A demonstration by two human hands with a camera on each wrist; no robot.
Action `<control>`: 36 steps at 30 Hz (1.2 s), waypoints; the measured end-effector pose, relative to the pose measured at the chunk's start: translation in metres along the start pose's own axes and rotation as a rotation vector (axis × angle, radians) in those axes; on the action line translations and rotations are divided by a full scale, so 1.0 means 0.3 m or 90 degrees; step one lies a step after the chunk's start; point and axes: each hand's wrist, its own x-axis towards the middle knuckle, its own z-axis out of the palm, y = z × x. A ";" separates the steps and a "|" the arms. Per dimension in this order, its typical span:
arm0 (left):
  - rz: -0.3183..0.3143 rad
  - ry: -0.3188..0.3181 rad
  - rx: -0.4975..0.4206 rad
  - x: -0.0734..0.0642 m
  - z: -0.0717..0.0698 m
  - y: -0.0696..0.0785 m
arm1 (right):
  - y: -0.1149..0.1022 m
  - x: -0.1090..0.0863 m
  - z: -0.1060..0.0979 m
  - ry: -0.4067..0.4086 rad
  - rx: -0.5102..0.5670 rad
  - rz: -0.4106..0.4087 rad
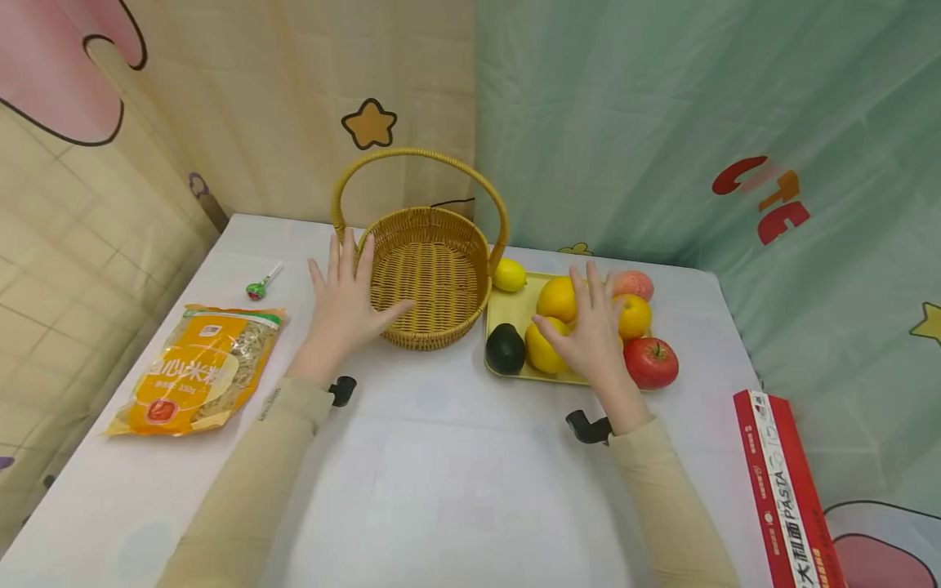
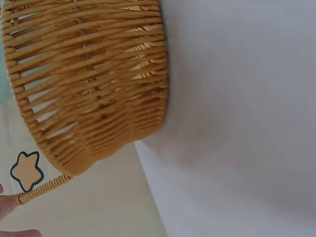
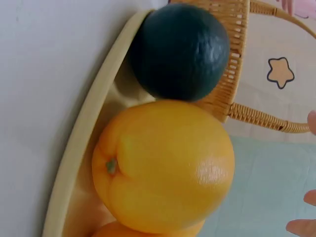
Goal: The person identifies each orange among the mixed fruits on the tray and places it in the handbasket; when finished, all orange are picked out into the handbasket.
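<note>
My left hand point(image 1: 345, 306) is spread in front of the left side of a wicker basket point(image 1: 422, 336), fingertips overlapping its rim and handle base in the head view. Nothing is inside the basket; its woven side point(image 2: 89, 84) fills much of the left wrist view. Over a pale yellow tray point(image 1: 510, 309) of fruit hovers my right hand point(image 1: 594, 347), fingers spread and holding nothing. Along the tray's near edge lie a dark avocado point(image 1: 505, 349) and a large orange point(image 3: 168, 168). More oranges point(image 1: 556, 299) sit behind, partly hidden by this hand.
A lemon point(image 1: 510, 275) lies between basket and tray. Right of the tray are a red pomegranate-like fruit point(image 1: 651, 363) and a pink peach point(image 1: 634, 284). An orange food bag point(image 1: 198, 371) and a lollipop point(image 1: 257, 289) lie left; a red pasta box point(image 1: 790, 490) stands right. Curtains point(image 1: 625, 122) hang behind.
</note>
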 end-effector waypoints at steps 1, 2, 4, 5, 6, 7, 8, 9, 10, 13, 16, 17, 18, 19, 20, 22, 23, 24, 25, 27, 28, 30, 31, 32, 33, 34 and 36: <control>-0.001 0.008 -0.006 -0.006 0.002 -0.007 | -0.001 -0.005 0.004 0.000 0.007 0.001; -0.002 0.017 -0.013 -0.010 0.003 -0.013 | -0.002 -0.010 0.007 -0.001 0.018 0.001; -0.007 0.029 -0.031 -0.020 0.006 -0.025 | -0.004 -0.019 0.011 -0.001 0.038 0.005; -0.013 0.033 -0.038 -0.023 0.007 -0.030 | -0.005 -0.024 0.012 -0.002 0.047 0.009; -0.019 0.036 -0.047 -0.027 0.008 -0.035 | -0.006 -0.029 0.012 -0.004 0.055 0.013; -0.026 0.038 -0.059 -0.030 0.010 -0.039 | -0.006 -0.034 0.011 -0.008 0.062 0.020; -0.035 0.038 -0.073 -0.033 0.011 -0.043 | -0.008 -0.038 0.009 -0.014 0.068 0.028; -0.044 0.035 -0.088 -0.036 0.012 -0.046 | -0.008 -0.042 0.008 -0.021 0.072 0.038; -0.054 0.032 -0.102 -0.039 0.014 -0.050 | -0.008 -0.047 0.007 -0.028 0.075 0.049; -0.086 0.013 -0.164 -0.045 0.019 -0.059 | -0.006 -0.057 0.007 -0.051 0.090 0.080; -0.113 -0.003 -0.231 -0.046 0.025 -0.069 | 0.001 -0.068 0.011 -0.060 0.103 0.104; -0.119 -0.007 -0.254 -0.047 0.026 -0.071 | 0.003 -0.072 0.013 -0.061 0.109 0.111; -0.125 -0.010 -0.270 -0.048 0.026 -0.074 | 0.005 -0.076 0.016 -0.062 0.116 0.119; -0.130 -0.013 -0.282 -0.048 0.029 -0.078 | 0.007 -0.081 0.020 -0.063 0.123 0.127; -0.134 -0.016 -0.291 -0.049 0.030 -0.081 | 0.009 -0.085 0.024 -0.064 0.129 0.135; -0.141 -0.028 -0.300 -0.052 0.033 -0.088 | 0.010 -0.095 0.033 -0.065 0.139 0.151; -0.145 -0.036 -0.305 -0.054 0.036 -0.091 | 0.010 -0.099 0.037 -0.066 0.143 0.157; -0.149 -0.044 -0.310 -0.054 0.038 -0.092 | 0.011 -0.103 0.042 -0.064 0.143 0.164; -0.152 -0.051 -0.320 -0.054 0.040 -0.092 | 0.012 -0.107 0.045 -0.063 0.141 0.170; -0.161 -0.064 -0.347 -0.053 0.045 -0.093 | 0.012 -0.112 0.051 -0.059 0.138 0.178; -0.165 -0.066 -0.363 -0.051 0.048 -0.092 | 0.012 -0.113 0.055 -0.056 0.136 0.181; -0.170 -0.065 -0.392 -0.047 0.054 -0.092 | 0.012 -0.113 0.062 -0.054 0.136 0.185; -0.174 -0.064 -0.402 -0.045 0.058 -0.093 | 0.011 -0.113 0.065 -0.055 0.135 0.186; -0.176 -0.064 -0.409 -0.043 0.063 -0.094 | 0.010 -0.113 0.070 -0.056 0.134 0.186; -0.177 -0.064 -0.414 -0.041 0.068 -0.096 | 0.009 -0.112 0.075 -0.057 0.132 0.186; -0.177 -0.067 -0.414 -0.040 0.074 -0.097 | 0.008 -0.111 0.080 -0.059 0.127 0.186; -0.181 -0.072 -0.421 -0.039 0.083 -0.096 | 0.006 -0.110 0.091 -0.060 0.119 0.186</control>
